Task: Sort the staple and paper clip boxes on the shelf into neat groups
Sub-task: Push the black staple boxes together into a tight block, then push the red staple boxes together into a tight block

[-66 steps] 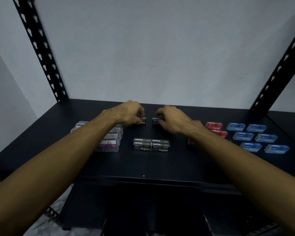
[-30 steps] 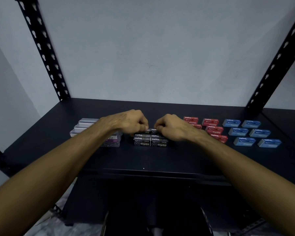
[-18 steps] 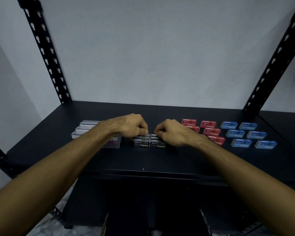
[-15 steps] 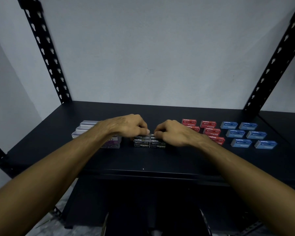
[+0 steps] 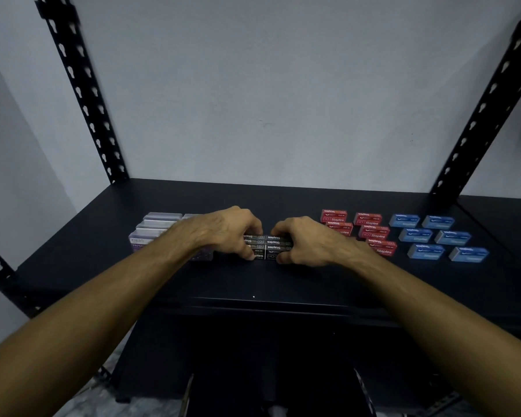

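A tight block of black staple boxes [image 5: 266, 246] lies in the middle of the dark shelf [image 5: 283, 200]. My left hand [image 5: 223, 230] grips the block's left side, fingers curled over its back and thumb at its front. My right hand [image 5: 306, 240] grips the right side the same way. Clear and purple paper clip boxes [image 5: 151, 233] sit in a group at the left, partly hidden by my left forearm. Red staple boxes [image 5: 370, 228] sit in rows right of centre. Blue staple boxes [image 5: 433, 236] lie in two columns at the far right.
Black perforated uprights stand at the back left [image 5: 82, 94] and back right [image 5: 487, 100] of the shelf, against a pale wall. The shelf's front edge [image 5: 253, 302] runs below my hands. A dark lower level lies beneath.
Both hands carried two black boxes from the back of the shelf forward onto the black group. Now they close around the sides of the block, thumbs down at its front.
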Demonstrator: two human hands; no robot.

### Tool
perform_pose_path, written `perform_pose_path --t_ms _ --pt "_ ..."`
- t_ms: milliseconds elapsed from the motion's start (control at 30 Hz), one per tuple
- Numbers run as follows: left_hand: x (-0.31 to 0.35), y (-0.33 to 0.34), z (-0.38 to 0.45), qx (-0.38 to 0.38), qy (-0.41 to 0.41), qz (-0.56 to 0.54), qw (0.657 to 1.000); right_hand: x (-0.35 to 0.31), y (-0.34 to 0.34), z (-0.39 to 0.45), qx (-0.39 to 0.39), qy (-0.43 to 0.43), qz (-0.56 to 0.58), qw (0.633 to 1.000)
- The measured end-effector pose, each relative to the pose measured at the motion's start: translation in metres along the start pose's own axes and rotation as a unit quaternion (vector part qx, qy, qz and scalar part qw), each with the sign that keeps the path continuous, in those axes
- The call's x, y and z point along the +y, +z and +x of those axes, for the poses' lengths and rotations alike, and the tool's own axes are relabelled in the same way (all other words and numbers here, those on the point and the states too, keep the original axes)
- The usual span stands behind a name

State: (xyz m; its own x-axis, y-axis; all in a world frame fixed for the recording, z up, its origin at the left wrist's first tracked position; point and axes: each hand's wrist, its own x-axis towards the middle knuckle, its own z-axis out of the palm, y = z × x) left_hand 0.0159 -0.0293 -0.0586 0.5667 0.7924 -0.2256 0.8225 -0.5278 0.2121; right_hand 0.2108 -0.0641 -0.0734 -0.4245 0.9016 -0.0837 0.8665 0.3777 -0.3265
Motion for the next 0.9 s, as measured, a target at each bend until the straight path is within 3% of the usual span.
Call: perform_pose_path --t_ms 467,633,900 --pt "0.006 -0.002 -0.002 -0.009 -0.002 0.03 1.0 -0.001 -0.001 -0.004 0.013 0.009 -0.012 1.0" --pt "0.021 -0.013 -0.005 0.024 -0.003 0.082 0.996 0.004 -0.01 -0.013 0.042 0.026 -0.021 0.999" --pt "0.049 -0.03 0.006 0.081 0.033 -0.002 0.996 0.02 -0.035 -0.04 0.071 0.062 -0.022 0.995"
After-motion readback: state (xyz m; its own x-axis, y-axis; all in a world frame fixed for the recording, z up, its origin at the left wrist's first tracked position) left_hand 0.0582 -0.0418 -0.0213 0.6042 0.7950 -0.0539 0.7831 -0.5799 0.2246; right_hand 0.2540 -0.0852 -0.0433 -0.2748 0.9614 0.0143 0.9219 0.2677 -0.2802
